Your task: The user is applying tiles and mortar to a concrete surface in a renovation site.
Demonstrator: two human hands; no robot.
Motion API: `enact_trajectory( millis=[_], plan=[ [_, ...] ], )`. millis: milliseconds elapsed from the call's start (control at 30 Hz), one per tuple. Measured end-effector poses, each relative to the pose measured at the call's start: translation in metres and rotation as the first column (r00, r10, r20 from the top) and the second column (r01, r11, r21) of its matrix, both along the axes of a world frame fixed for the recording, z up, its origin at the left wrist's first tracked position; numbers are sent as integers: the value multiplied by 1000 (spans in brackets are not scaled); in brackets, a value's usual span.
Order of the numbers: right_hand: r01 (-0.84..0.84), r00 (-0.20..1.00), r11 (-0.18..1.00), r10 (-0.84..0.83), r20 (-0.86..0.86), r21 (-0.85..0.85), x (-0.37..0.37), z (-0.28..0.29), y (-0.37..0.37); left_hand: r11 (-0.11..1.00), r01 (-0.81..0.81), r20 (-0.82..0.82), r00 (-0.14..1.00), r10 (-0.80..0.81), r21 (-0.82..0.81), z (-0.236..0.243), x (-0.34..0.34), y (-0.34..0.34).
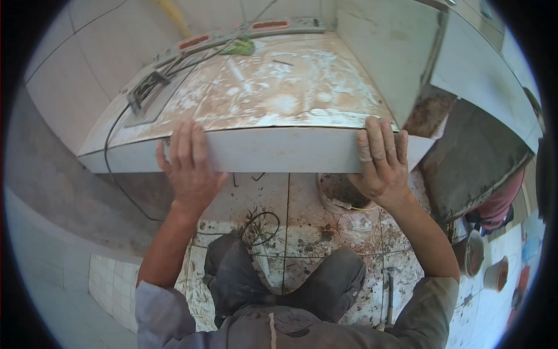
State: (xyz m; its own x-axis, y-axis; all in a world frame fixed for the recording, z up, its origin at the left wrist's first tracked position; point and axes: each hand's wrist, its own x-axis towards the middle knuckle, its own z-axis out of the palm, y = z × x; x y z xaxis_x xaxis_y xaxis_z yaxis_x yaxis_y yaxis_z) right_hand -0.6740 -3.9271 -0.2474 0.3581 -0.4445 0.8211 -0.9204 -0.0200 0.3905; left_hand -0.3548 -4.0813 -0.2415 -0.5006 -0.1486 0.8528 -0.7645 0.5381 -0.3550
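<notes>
A long white tile strip (285,150) runs along the front edge of a counter (302,75) whose top is smeared with whitish and brown residue. Near the strip's left end, my left hand (190,160) presses on its face, fingertips at the upper edge and thumb low. My right hand (383,160) holds it the same way near the right end, its dusty fingertips reaching the top edge. The fingers of both hands are stretched over the strip. Between the counter top and the strip a thin dark seam shows.
A spirit level (232,38) lies at the back by a green object (241,46). A flat trowel-like tool (154,102) and black cable (107,152) are left. Below stand a bucket (334,195) and, farther right, several more containers (472,256). A hammer (390,294) lies on dirty floor tiles.
</notes>
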Motion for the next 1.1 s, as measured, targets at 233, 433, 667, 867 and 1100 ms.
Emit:
enact_trajectory(
  millis=[233, 433, 667, 867, 1100],
  plan=[
    [-9, 994, 986, 26, -102, 165, 38, 23, -14, 996, 85, -59, 995, -86, -22, -6, 4, -6],
    [-30, 989, 969, 64, -130, 246, 72, 35, -28, 991, 113, -54, 993, -109, 73, -2, 8, -1],
    [-14, 978, 952, 77, -196, 305, 96, 46, -41, 993, 102, -85, 992, -97, 53, -12, 10, -6],
    [-19, 977, 966, 73, -202, 260, 95, 46, -38, 992, 81, -104, 992, -71, 96, -20, -1, -1],
    [-10, 961, 971, 75, -266, 239, 95, 42, -46, 673, 607, -668, 711, -221, 424, -82, -3, 63]
  ],
)
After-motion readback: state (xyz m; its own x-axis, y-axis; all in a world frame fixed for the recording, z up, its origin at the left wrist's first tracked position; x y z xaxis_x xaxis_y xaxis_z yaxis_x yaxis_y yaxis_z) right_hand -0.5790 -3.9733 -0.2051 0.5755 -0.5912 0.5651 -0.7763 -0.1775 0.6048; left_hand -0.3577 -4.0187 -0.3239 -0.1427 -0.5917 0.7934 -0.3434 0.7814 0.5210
